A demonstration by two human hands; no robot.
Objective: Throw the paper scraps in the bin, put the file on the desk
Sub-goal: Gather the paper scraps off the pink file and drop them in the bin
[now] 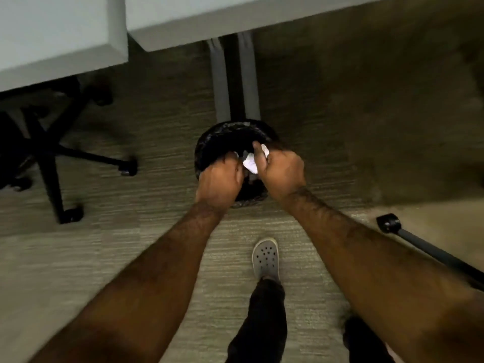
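Note:
A round black bin [217, 138] stands on the carpet below the desk's edge. Both of my hands hover right above its opening, side by side. My left hand [220, 179] is curled with a bit of white paper showing at its fingertips. My right hand [281, 170] is closed around crumpled white paper scraps [250, 163], which poke out between thumb and fingers. The white desk [183, 19] fills the top of the view. No file is in sight.
A black office chair base [52, 158] with castors sits at the left under the desk. Two grey desk legs [235, 74] run down behind the bin. Another chair's leg and castor [390, 224] reach in from the right. My grey clog [265, 258] is on the carpet below.

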